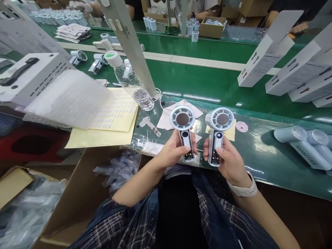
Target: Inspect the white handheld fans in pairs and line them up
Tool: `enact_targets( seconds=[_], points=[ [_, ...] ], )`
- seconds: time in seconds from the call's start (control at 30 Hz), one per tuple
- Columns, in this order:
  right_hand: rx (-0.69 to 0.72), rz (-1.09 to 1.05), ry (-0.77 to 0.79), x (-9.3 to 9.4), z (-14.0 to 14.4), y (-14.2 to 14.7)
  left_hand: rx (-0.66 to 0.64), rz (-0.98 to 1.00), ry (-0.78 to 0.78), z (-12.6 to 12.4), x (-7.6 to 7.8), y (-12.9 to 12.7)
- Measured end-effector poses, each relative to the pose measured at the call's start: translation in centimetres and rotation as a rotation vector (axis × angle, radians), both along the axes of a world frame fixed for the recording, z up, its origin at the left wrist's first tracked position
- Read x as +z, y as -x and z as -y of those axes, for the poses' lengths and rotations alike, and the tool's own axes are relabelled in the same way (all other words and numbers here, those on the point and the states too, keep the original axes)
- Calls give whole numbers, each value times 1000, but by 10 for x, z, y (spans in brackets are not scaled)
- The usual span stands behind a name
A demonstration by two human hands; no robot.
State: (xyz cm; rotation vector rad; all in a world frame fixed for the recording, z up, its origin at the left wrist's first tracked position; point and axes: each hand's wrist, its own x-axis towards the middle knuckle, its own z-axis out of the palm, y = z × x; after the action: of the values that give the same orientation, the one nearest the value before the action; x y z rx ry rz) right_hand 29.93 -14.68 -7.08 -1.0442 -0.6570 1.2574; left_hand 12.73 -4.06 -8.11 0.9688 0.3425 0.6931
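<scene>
Dark plaid shirt (135, 221), white wrist band (243, 188), bare forearms

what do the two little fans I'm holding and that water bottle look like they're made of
Left fan and right fan: likely plastic, glossy white-grey shells with soft highlights; the right one shows a lit display. Water bottle: clear thin plastic, see-through, with an opaque white cap.

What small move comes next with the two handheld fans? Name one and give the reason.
Probably press the button on the fan in the left hand. The right fan, held in the right hand, shows a lit "20" on its display, while the left fan has a dark window in the same spot. The left thumb already rests on that fan's handle.
</scene>
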Motion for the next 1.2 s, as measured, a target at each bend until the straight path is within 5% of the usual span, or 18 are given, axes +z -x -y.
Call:
enact_targets(
  seconds=[0.43,0.83,1.2],
  points=[
    [61,-46,41,-4,-2,0,-34,-36,-12,1,-6,2],
    [-61,-22,80,-7,2,3,42,-28,73,2,-10,-5],
    [-27,31,49,-5,0,7,-81,7,-50,-1,-10,1]
  ],
)
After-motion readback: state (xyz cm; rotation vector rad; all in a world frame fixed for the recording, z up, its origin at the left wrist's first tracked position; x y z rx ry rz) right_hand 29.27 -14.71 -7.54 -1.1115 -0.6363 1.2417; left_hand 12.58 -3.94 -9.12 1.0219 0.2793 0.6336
